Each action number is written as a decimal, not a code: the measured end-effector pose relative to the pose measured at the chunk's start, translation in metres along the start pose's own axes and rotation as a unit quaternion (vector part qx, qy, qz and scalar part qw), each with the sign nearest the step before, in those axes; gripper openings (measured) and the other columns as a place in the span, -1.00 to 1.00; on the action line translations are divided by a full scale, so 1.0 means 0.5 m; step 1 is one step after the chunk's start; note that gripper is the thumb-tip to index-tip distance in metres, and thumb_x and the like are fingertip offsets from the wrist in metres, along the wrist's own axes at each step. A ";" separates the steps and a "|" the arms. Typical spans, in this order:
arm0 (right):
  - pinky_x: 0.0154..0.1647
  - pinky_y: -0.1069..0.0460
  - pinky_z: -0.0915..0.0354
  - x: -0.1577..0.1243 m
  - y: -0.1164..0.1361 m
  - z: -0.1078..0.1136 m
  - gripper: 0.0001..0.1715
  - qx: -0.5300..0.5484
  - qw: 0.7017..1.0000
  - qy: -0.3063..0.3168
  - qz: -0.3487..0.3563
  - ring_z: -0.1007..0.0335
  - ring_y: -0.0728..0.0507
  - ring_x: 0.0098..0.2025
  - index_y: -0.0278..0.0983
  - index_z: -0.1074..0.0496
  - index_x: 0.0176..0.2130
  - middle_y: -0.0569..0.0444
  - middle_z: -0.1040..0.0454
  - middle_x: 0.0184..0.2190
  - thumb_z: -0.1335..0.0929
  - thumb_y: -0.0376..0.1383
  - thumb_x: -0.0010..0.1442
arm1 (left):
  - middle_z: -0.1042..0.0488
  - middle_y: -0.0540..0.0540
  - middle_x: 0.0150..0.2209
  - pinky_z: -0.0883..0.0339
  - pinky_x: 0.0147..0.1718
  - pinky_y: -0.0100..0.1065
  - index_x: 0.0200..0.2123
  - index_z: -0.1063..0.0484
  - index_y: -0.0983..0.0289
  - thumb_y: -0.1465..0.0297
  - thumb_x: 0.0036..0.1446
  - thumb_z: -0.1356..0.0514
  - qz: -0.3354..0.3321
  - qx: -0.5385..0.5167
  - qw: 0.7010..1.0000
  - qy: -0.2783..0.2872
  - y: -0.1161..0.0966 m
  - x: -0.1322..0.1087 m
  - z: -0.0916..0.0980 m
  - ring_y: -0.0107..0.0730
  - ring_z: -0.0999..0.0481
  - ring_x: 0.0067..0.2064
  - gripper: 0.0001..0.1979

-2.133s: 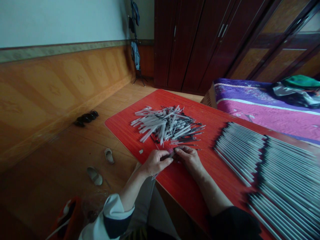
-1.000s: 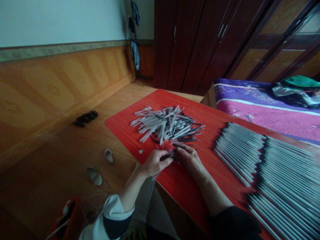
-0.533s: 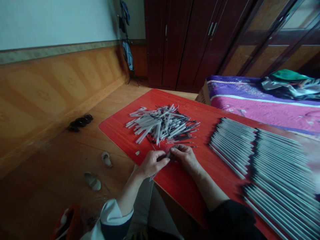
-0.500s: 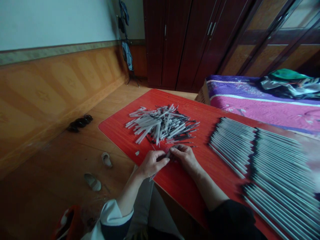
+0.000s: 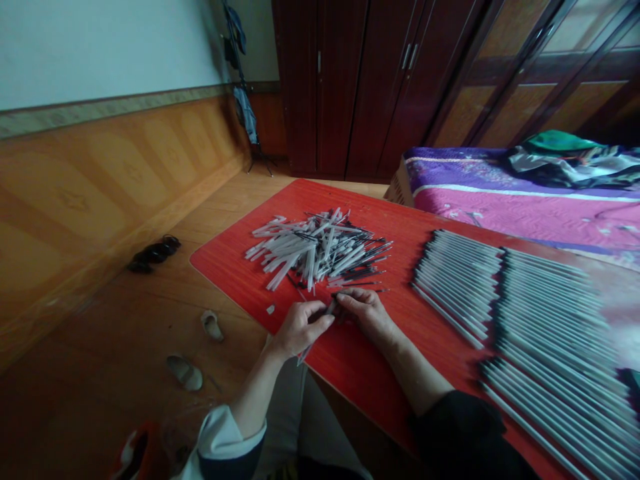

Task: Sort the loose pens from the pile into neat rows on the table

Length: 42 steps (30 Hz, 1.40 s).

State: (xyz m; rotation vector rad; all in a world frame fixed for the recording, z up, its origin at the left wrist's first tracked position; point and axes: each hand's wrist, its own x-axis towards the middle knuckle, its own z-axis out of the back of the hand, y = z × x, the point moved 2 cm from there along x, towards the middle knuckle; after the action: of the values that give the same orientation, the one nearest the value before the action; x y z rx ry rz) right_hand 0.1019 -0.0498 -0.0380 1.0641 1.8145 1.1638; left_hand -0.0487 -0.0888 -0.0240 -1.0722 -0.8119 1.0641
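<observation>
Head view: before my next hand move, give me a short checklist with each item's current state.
1. Left hand closed on the slim held piece: ok.
2. Right hand at the upper end of that piece: ok.
3. Both ends of the piece visible for checking: not ok, fingers cover the upper end.
4. Loose pile on the red table, beyond the hands: ok.
5. Rows of rods clear of both hands: ok.
6. Firmness of the grip: cannot tell.
</observation>
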 end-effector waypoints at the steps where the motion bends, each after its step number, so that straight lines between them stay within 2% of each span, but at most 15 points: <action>1: -0.54 0.08 -0.25 0.000 0.000 0.000 -0.68 -0.009 1.000 0.004 0.004 -0.32 0.00 -0.60 -0.32 -0.46 -0.49 0.08 -0.48 -0.59 -0.43 -0.09 -0.04 | -0.25 -0.06 -0.53 -0.04 -0.51 -0.49 -0.41 -0.40 0.35 0.29 0.10 -0.10 0.001 -0.002 1.000 0.002 0.001 0.000 0.000 -0.53 -0.18 -0.48 -0.77; 3: -0.56 0.08 -0.25 0.001 0.000 -0.001 -0.67 -0.014 1.000 0.000 0.007 -0.31 0.00 -0.62 -0.32 -0.43 -0.54 0.09 -0.47 -0.61 -0.43 -0.09 -0.04 | -0.25 -0.05 -0.53 -0.04 -0.51 -0.48 -0.42 -0.40 0.35 0.28 0.10 -0.11 0.004 -0.003 1.000 0.005 0.002 0.000 -0.001 -0.53 -0.17 -0.48 -0.76; 7: -0.54 0.07 -0.28 -0.001 0.001 0.000 -0.66 0.018 1.000 -0.011 0.001 -0.35 -0.02 -0.57 -0.27 -0.48 -0.31 0.11 -0.50 -0.55 -0.44 -0.11 -0.05 | -0.22 -0.05 -0.54 -0.03 -0.50 -0.48 -0.43 -0.39 0.36 0.28 0.11 -0.10 0.003 -0.005 1.000 0.001 0.002 -0.001 -0.002 -0.53 -0.16 -0.47 -0.76; 12: -0.56 0.08 -0.27 -0.002 0.003 -0.001 -0.69 -0.012 1.000 -0.012 0.008 -0.33 0.00 -0.61 -0.32 -0.43 -0.52 0.09 -0.48 -0.60 -0.44 -0.11 -0.04 | -0.17 -0.06 -0.55 -0.01 -0.51 -0.47 -0.46 -0.37 0.35 0.28 0.11 -0.11 0.003 0.003 1.000 0.007 -0.001 -0.001 -0.001 -0.53 -0.13 -0.48 -0.75; 16: -0.55 0.07 -0.29 0.000 0.003 -0.001 -0.64 0.025 1.000 -0.014 0.001 -0.36 -0.03 -0.58 -0.27 -0.46 -0.29 0.12 -0.50 -0.56 -0.45 -0.10 -0.07 | -0.19 -0.05 -0.54 -0.02 -0.51 -0.48 -0.43 -0.38 0.36 0.26 0.11 -0.09 0.009 0.002 1.000 0.002 -0.001 0.000 -0.001 -0.53 -0.15 -0.48 -0.74; 21: -0.56 0.08 -0.28 -0.001 0.002 -0.001 -0.65 -0.014 1.000 -0.017 0.004 -0.32 0.00 -0.62 -0.32 -0.41 -0.53 0.09 -0.47 -0.61 -0.45 -0.08 -0.08 | -0.15 -0.06 -0.56 0.00 -0.53 -0.48 -0.45 -0.37 0.35 0.25 0.11 -0.10 0.013 0.012 1.000 0.004 0.000 0.000 -0.002 -0.53 -0.12 -0.49 -0.73; 25: -0.54 0.09 -0.28 -0.004 0.005 -0.004 -0.67 0.005 1.000 -0.008 0.006 -0.35 -0.01 -0.58 -0.28 -0.45 -0.39 0.12 -0.49 -0.58 -0.44 -0.09 -0.07 | -0.19 -0.05 -0.55 -0.03 -0.51 -0.47 -0.43 -0.39 0.36 0.24 0.10 -0.09 0.010 0.005 1.000 -0.003 -0.002 0.000 -0.002 -0.51 -0.15 -0.48 -0.72; 30: -0.57 0.10 -0.25 -0.005 0.008 -0.006 -0.64 -0.026 1.000 -0.011 0.012 -0.31 0.01 -0.62 -0.31 -0.42 -0.53 0.10 -0.47 -0.61 -0.43 -0.05 -0.07 | -0.22 -0.04 -0.54 -0.05 -0.49 -0.47 -0.43 -0.40 0.36 0.24 0.11 -0.10 0.007 0.003 1.000 0.001 -0.003 0.001 -0.003 -0.51 -0.17 -0.47 -0.73; 34: -0.54 0.09 -0.27 -0.004 0.007 -0.005 -0.66 0.002 1.000 -0.016 0.011 -0.35 0.00 -0.59 -0.29 -0.46 -0.40 0.12 -0.48 -0.58 -0.43 -0.07 -0.06 | -0.18 -0.05 -0.56 -0.02 -0.52 -0.47 -0.46 -0.38 0.35 0.26 0.11 -0.10 0.006 0.007 1.000 -0.003 -0.001 0.001 -0.002 -0.52 -0.13 -0.49 -0.74; 39: -0.56 0.09 -0.25 -0.003 0.004 -0.003 -0.66 -0.013 1.000 -0.012 0.014 -0.32 0.01 -0.62 -0.32 -0.44 -0.53 0.10 -0.47 -0.62 -0.44 -0.07 -0.07 | -0.17 -0.06 -0.57 -0.02 -0.52 -0.48 -0.49 -0.36 0.35 0.25 0.10 -0.11 0.008 0.005 1.000 -0.001 -0.001 0.001 -0.004 -0.53 -0.13 -0.50 -0.73; 42: -0.53 0.08 -0.27 -0.003 0.004 -0.001 -0.68 0.010 1.000 -0.019 0.007 -0.36 -0.01 -0.58 -0.29 -0.47 -0.40 0.11 -0.50 -0.57 -0.45 -0.09 -0.08 | -0.20 -0.06 -0.56 -0.04 -0.51 -0.48 -0.47 -0.37 0.35 0.24 0.10 -0.11 0.009 -0.009 1.000 -0.004 -0.002 0.001 -0.005 -0.52 -0.16 -0.49 -0.73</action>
State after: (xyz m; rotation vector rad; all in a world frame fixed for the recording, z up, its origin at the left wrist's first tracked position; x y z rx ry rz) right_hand 0.1027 -0.0509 -0.0360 1.1059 1.7945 1.1284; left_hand -0.0463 -0.0892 -0.0238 -1.0930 -0.8220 1.0783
